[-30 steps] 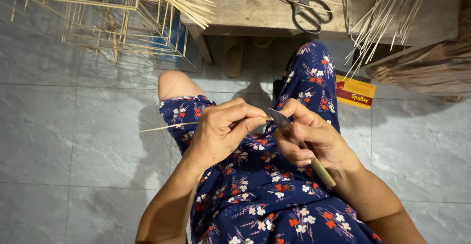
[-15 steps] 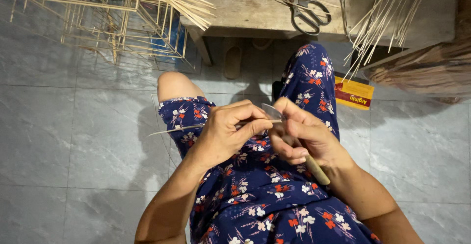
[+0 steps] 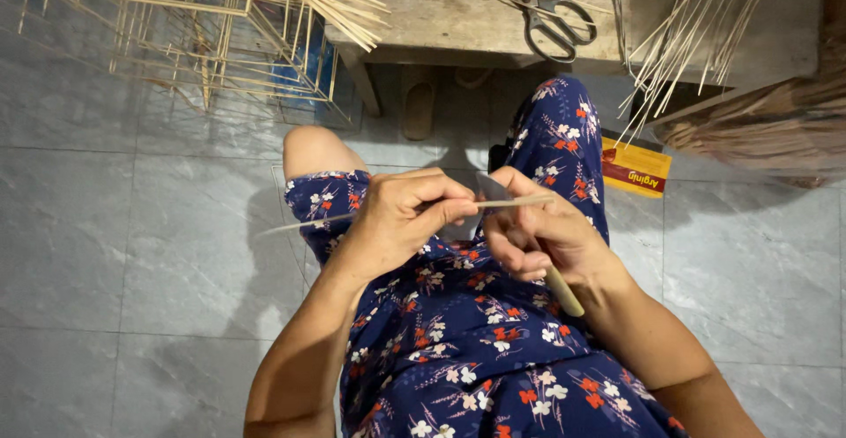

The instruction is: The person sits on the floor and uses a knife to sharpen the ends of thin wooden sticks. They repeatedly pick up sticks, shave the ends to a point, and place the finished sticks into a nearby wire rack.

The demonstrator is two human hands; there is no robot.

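Left hand (image 3: 401, 218) closed around a thin bamboo strip (image 3: 300, 223), thumb and fingers pinching it over the lap; strip running level from beyond the left knee, through the left fist, to the right fingers, its pale tip showing near the right thumb. Right hand (image 3: 542, 235) wrapped narrow around a knife (image 3: 493, 193) with a light wooden handle jutting out below the palm; grey blade lying against the strip just between the two hands, touching it. Both hands held above a dark blue floral dress (image 3: 467, 341), close together, well back from the low wooden table (image 3: 441, 15).

On the table, near its front edge towards the right corner, black-handled scissors (image 3: 551, 19); a white round roll at the far edge, partly cut off. Loose bamboo sticks (image 3: 679, 41) fanning off the table's right side; another bundle lying across its left corner. On the grey tiled floor (image 3: 132, 253) left of the table, a frame of thin sticks (image 3: 203, 41); under the table, a sandal (image 3: 419, 107); right of the knee, a red and yellow packet (image 3: 634, 169) flat on the tiles.
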